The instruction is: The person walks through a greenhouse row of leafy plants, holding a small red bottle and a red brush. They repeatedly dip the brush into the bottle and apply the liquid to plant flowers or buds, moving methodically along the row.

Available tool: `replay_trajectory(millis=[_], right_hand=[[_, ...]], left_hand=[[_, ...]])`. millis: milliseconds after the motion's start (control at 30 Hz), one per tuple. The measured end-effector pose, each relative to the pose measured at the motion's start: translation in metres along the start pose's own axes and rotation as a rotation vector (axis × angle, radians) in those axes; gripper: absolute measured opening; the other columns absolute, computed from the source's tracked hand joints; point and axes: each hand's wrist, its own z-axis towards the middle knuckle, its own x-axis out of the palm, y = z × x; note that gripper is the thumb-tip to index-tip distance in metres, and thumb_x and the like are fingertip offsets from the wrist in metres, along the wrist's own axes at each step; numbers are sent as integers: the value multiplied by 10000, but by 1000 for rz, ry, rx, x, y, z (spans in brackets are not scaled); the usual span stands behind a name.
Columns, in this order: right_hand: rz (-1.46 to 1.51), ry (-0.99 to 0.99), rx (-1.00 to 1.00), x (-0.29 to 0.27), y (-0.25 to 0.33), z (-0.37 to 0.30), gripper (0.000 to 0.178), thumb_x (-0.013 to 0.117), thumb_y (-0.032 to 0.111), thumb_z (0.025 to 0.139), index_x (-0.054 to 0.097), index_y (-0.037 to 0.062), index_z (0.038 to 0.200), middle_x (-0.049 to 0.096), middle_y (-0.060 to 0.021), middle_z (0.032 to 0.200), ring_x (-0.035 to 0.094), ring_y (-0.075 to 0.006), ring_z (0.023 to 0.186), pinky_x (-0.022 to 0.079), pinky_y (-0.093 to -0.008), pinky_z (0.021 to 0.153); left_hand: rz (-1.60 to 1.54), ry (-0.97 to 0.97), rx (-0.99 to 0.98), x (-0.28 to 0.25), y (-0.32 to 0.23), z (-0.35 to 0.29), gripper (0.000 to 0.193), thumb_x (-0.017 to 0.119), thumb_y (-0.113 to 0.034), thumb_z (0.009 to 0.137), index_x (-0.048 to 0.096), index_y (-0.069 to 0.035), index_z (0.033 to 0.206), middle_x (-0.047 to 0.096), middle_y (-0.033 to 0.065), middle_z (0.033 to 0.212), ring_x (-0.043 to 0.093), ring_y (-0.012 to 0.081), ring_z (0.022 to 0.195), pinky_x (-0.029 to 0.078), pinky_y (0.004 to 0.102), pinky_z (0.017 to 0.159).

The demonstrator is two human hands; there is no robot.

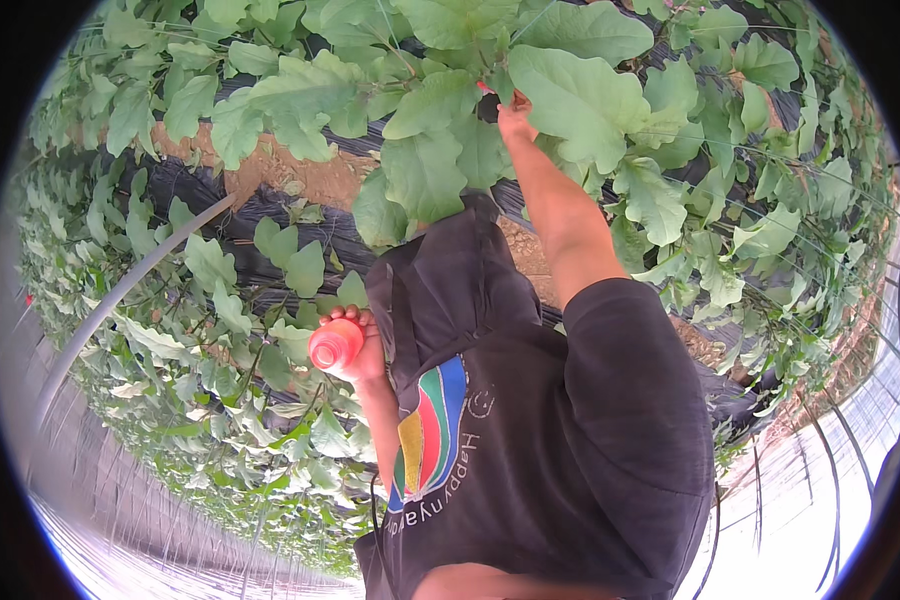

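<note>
My left hand (368, 350) is at the left of my body, its fingers wrapped round a red plastic bottle (334, 345) whose round end faces up. Out in front, my right arm reaches up into a broad-leaved plant that looks like eggplant (580, 105). The fingers of my right hand (516, 120) are bent and partly hidden by a large leaf. Beside them are a small dark round thing (487, 107) and a bit of red, too small to name. Whatever those fingers hold, if anything, cannot be made out.
Thin strings (385, 25) run up among the leaves. Black plastic sheeting (260, 225) covers the beds, with brown soil (315, 175) between. A curved grey pipe (135, 270) rises at the left. More leafy plants (780, 240) stand to the right.
</note>
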Motion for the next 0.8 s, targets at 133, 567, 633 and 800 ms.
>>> replay_trajectory(millis=[133,567,633,800], right_hand=[[1035,-118,15,-12,-51,67,567,620,456,880,519,67,1280,653,-39,1113,624,-234,1073,431,-354,968],[-69,-189,62,-48,136,-56,375,657,369,847,731,3,819,740,-110,744,719,-179,705,544,-307,764],[15,-165,33,-53,132,-72,299,670,258,887,721,-36,878,739,-104,772,714,-161,723,556,-291,720],[312,-172,77,-76,113,-109,323,666,152,921,640,-93,1130,707,-143,893,690,-183,733,576,-272,688]], left_hand=[[-80,100,-54,2,13,19,281,627,-335,869,612,-78,982,591,81,1001,546,257,932,429,364,772],[-155,9,-30,-25,-32,27,275,609,-348,886,625,-92,985,613,89,997,561,263,905,429,383,775],[-167,7,-37,-31,-43,40,293,601,-366,883,617,-95,993,615,88,996,562,261,901,428,389,777],[-216,65,-128,-41,-78,90,274,603,-352,875,615,-100,981,608,83,993,558,263,914,427,389,784]])
